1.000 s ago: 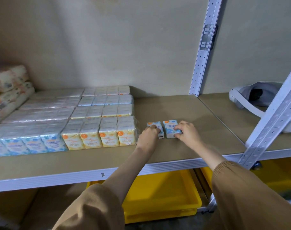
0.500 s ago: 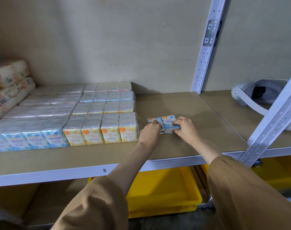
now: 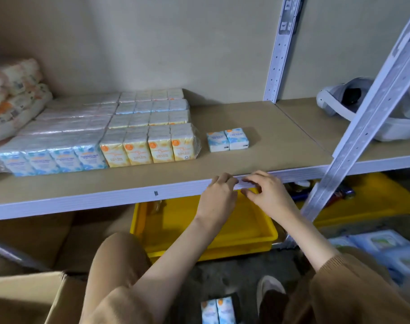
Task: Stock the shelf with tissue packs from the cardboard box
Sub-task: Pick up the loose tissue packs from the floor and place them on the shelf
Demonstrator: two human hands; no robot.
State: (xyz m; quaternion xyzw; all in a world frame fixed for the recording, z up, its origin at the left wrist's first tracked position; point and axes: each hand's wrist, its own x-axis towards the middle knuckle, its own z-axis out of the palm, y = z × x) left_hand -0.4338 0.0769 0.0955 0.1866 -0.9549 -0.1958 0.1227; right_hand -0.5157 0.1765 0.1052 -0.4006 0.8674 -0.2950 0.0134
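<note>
Sitting on shelf [image 3: 257, 122], two blue tissue packs [image 3: 227, 139], yellow bin [image 3: 222, 247] below

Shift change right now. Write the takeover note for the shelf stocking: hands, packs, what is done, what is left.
Left hand and right hand: both empty, fingers relaxed, at the front edge of the shelf.
Done: two blue packs stand side by side on the shelf, to the right of the yellow packs, with a gap between.
Left: another pair waits at the bottom of the view. The box is at lower left, contents hidden. Probably fetch the pair next.
</note>
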